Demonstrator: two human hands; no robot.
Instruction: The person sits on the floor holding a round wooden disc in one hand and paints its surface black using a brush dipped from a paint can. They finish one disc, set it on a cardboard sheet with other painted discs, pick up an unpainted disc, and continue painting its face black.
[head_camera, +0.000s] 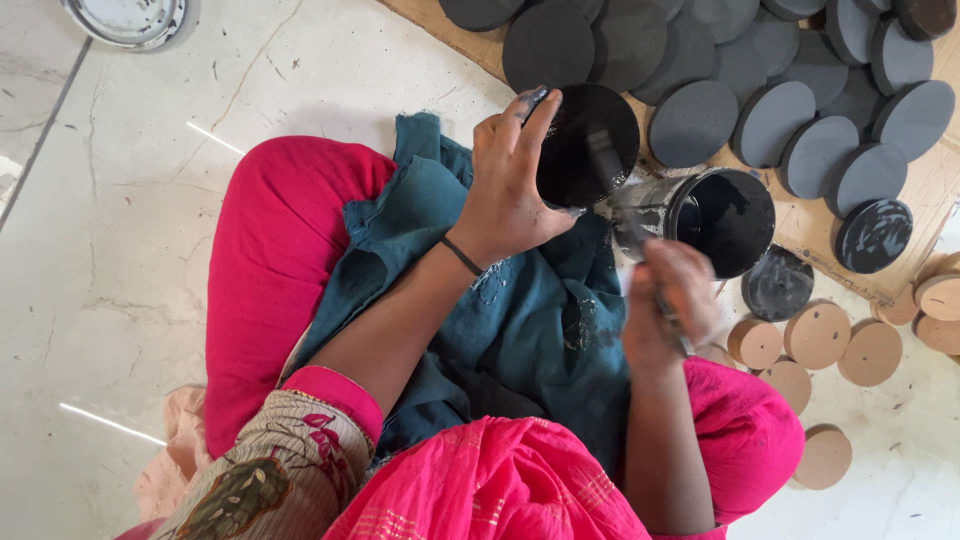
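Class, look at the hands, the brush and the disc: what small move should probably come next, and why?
Probably another brush stroke across the disc. The left hand holds it upright by its edge over the lap, its face glossy black, and the right hand has the brush laid on that face. The paint can sits just beside it if the brush needs a dip.

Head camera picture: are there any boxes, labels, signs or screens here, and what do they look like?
No boxes, labels, signs or screens show.
Paint can: the only container, round, black-smeared, open, lying beside the right hand.
Disc: round, glossy black, held in the left hand.
Bare discs: round, tan, on the floor.
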